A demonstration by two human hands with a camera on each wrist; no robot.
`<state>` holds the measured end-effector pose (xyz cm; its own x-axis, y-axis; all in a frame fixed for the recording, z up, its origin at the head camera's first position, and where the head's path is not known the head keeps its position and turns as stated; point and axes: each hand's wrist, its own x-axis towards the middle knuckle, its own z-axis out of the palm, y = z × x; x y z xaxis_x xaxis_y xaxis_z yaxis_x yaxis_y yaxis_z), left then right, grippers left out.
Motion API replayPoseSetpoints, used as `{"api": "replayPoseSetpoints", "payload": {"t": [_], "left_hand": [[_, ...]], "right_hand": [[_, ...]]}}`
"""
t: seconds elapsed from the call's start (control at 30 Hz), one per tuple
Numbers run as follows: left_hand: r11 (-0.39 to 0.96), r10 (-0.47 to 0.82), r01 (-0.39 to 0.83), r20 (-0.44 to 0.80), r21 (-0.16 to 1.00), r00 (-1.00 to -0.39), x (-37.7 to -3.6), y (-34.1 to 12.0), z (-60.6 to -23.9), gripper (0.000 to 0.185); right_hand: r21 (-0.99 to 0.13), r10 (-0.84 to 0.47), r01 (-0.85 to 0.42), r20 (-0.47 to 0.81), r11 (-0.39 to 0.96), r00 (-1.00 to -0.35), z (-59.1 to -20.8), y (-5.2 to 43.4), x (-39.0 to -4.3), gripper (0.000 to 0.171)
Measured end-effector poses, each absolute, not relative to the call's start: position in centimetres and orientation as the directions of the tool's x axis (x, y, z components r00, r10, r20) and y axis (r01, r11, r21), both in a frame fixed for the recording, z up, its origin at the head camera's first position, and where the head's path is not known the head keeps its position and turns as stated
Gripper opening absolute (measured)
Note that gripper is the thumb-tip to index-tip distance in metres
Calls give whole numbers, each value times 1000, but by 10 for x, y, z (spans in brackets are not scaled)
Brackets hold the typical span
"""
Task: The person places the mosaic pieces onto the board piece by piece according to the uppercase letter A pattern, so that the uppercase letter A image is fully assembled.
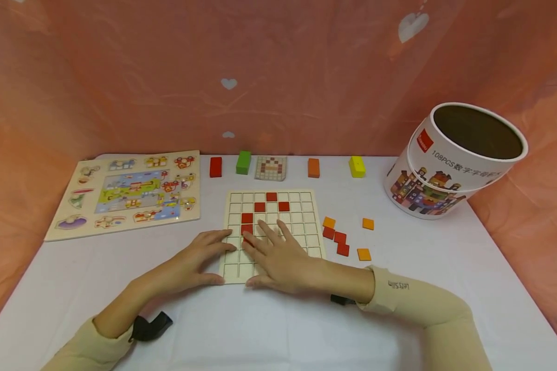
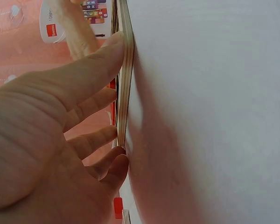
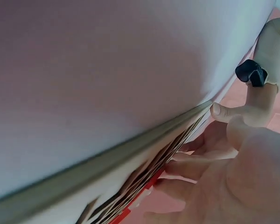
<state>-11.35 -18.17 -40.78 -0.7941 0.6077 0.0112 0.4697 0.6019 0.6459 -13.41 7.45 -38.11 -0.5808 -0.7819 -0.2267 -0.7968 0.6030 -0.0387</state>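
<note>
White-clothed table (image 1: pixel 278 330): wooden grid board (image 1: pixel 301 216) centre; animal peg puzzle (image 1: pixel 125 193) far left; round printed cardboard tub (image 1: pixel 450 165) far right; red and orange square tiles (image 1: pixel 345 237) right of board; coloured wooden blocks (image 1: pixel 243 162) along far edge.

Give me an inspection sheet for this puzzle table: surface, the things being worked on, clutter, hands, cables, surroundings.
Surface: white table, flat and uncreased.
Job's things: grid board with red tiles in its upper cells; loose red and orange tiles lie to its right.
Clutter: animal peg puzzle at left; red, green, orange and yellow blocks along the back; pattern card; two stacked tubs at right.
Hands: left hand lies flat on the board's near left corner; right hand lies flat on the board, fingertips on a red tile.
Cables: nothing seen; a dark strap at each wrist.
Surroundings: pink heart-print curtain on three sides.
</note>
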Motion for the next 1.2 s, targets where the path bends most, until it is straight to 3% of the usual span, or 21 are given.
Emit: {"api": "replayPoseSetpoints", "payload": {"t": [0.3, 0.43, 0.53, 0.73, 0.9, 1.2], "left_hand": [[608, 598, 452, -3, 653, -801, -113, -182, -408, 59], [613, 595, 440, -17, 656, -804, -112, -182, -409, 58], [615, 595, 432, -29, 659, -803, -112, -182, -408, 56], [621, 597, 429, -41, 656, -801, -113, -183, -408, 55], [624, 596, 428, -44, 653, -802, -113, -183, -409, 56], [616, 600, 442, -25, 652, -800, -114, -182, -408, 56]], "right_hand": [[-165, -814, -807, -262, 567, -518, -385, 78, -141, 75], [-294, -827, -774, -235, 561, -511, -381, 92, -150, 74], [-439, -815, -703, -142, 560, -561, -374, 113, -161, 70], [-719, -675, -472, 6, 509, -738, -369, 172, -186, 40], [-703, -598, -397, -50, 590, -800, -378, 211, -193, 32], [-676, -575, -346, -140, 650, -806, -384, 229, -195, 40]]}}
